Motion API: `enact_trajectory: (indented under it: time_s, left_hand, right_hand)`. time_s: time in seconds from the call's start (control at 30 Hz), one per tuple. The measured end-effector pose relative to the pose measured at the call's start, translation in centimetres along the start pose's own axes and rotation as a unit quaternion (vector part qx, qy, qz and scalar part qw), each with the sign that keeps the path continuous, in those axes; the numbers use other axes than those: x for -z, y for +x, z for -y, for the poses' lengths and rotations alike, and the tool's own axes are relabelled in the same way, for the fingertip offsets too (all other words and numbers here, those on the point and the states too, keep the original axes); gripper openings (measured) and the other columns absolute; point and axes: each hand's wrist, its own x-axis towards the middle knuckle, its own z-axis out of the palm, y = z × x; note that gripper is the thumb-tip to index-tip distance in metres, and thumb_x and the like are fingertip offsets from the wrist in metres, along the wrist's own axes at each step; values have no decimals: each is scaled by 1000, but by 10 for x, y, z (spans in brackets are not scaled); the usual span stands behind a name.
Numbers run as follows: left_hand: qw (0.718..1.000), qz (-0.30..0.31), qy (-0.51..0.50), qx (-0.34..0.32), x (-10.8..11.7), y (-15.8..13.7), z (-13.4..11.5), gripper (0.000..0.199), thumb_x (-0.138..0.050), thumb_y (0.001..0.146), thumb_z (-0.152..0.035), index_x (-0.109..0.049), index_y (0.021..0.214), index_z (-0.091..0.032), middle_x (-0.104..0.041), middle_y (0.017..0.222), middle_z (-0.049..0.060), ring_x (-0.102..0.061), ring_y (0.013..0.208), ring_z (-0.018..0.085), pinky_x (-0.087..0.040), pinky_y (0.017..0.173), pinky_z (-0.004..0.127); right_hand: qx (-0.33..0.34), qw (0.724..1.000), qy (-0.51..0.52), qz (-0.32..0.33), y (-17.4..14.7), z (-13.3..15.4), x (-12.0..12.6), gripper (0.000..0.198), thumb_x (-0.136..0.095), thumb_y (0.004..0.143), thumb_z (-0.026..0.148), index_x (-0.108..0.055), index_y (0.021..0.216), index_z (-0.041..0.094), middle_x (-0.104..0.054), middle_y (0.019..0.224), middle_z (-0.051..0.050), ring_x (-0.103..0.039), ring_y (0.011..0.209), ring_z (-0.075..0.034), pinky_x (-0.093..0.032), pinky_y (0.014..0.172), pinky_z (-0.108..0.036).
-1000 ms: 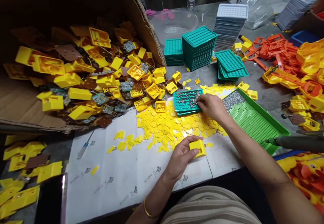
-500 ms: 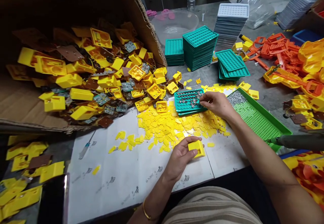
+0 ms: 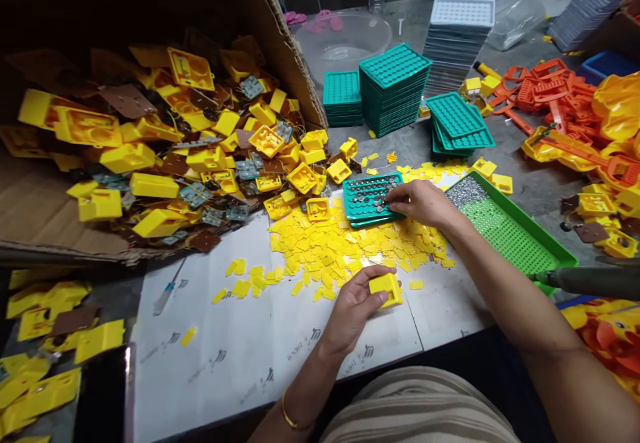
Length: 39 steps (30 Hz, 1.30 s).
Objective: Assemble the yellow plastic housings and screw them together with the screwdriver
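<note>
My left hand [image 3: 356, 306] grips a small yellow plastic case [image 3: 386, 289], its recessed opening turned up and toward me. Over the right part of a teal tray [image 3: 356, 211], my right hand [image 3: 419, 201] has its fingertips pinched together among small round metal pieces [image 3: 379, 204], which look like button cells. Whether a piece is between those fingertips is hidden. Rows of these cells sit in the tray's pockets, with some loose on top. Many flat yellow plastic tabs [image 3: 320, 249] lie spread around and below the tray.
A cardboard box [image 3: 295, 63] tipped on its side spills yellow cases at left. Behind stand teal tray stacks [image 3: 395, 96] and a white tray stack [image 3: 457, 36]. A green tray [image 3: 530, 243] of screws and an electric screwdriver [image 3: 585, 279] are at right. Another screwdriver [image 3: 167, 293] lies left.
My right hand has shifted slightly left over the teal tray, its fingertips still down among the cells. The left hand keeps the yellow case in nearly the same place.
</note>
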Motion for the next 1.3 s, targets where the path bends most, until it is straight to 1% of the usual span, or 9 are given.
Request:
enact_trajectory:
  time_s: [0.23, 0.5, 0.7, 0.77, 0.9, 1.03, 1.17, 1.23, 1.3]
  left_hand:
    - [998, -9, 35, -49, 6, 2, -2, 29, -75, 72, -20, -69, 101, -23, -66, 118, 3, -59, 100, 15, -47, 87, 25]
    - [998, -26, 33, -47, 6, 2, -5, 29, -76, 70, -20, -69, 97, -22, -68, 114, 4, -60, 96, 15, -46, 85, 26]
    - [997, -39, 41, -53, 5, 2, -7, 35, -77, 69, -20, -68, 103, -20, -65, 121, 7, -56, 115, 20, -42, 97, 29]
    - [998, -46, 17, -34, 5, 3, -8, 40, -78, 69, -21, -65, 107, -20, -65, 121, 7, -59, 115, 22, -42, 99, 32]
    - [995, -61, -57, 51, 1, 5, -13, 47, -77, 69, -19, -58, 112, -20, -69, 107, 7, -69, 98, 24, -48, 94, 40]
    - [988, -98, -103, 66, -3, 6, -14, 41, -71, 70, -12, -59, 109, -19, -67, 103, 5, -70, 92, 26, -54, 86, 44]
    - [985, -112, -128, 27, -5, 9, -10, 35, -64, 76, -13, -60, 111, -16, -67, 105, 9, -69, 91, 23, -53, 87, 43]
    - [984, -131, -123, -10, -9, 10, -7, 34, -63, 77, -13, -61, 111, -16, -67, 108, 9, -67, 92, 20, -52, 90, 40]
    - [980, -151, -120, -40, -14, 11, -3, 35, -64, 76, -12, -62, 112, -16, -66, 110, 8, -65, 94, 17, -49, 93, 36]
  right_hand:
    - [-8, 1000, 21, 18, 7, 0, 3, 16, -66, 75, 23, -75, 88, 24, -74, 81, 0, -65, 75, -17, -42, 61, -26]
    - [-21, 999, -10, 34, 12, 1, 8, 17, -66, 75, 23, -76, 90, 23, -73, 79, -2, -62, 69, -16, -39, 60, -26]
    - [0, 998, -47, 45, 13, 4, 10, 19, -65, 75, 21, -76, 90, 26, -72, 75, -1, -60, 67, -15, -36, 59, -26]
    - [-2, 998, -44, 54, 17, 4, 11, 19, -65, 73, 19, -76, 87, 25, -72, 75, -1, -59, 67, -14, -35, 58, -25]
    - [-2, 997, -30, 73, 20, 3, 15, 16, -64, 69, 17, -73, 81, 21, -70, 72, 0, -56, 63, -12, -34, 55, -23]
    - [36, 995, 84, 50, -1, 5, 14, 10, -64, 67, 17, -68, 76, 16, -65, 66, 0, -54, 59, -11, -38, 56, -23]
    - [71, 965, 239, 82, -45, 14, 0, 10, -63, 70, 20, -66, 78, 15, -65, 68, 0, -56, 61, -10, -42, 57, -22]
    - [64, 959, 261, 90, -66, 17, -11, 10, -62, 72, 19, -66, 80, 16, -65, 69, 1, -58, 62, -10, -42, 57, -22]
    - [58, 962, 256, 72, -81, 19, -22, 10, -62, 73, 18, -66, 82, 16, -66, 70, 1, -59, 64, -10, -43, 59, -22]
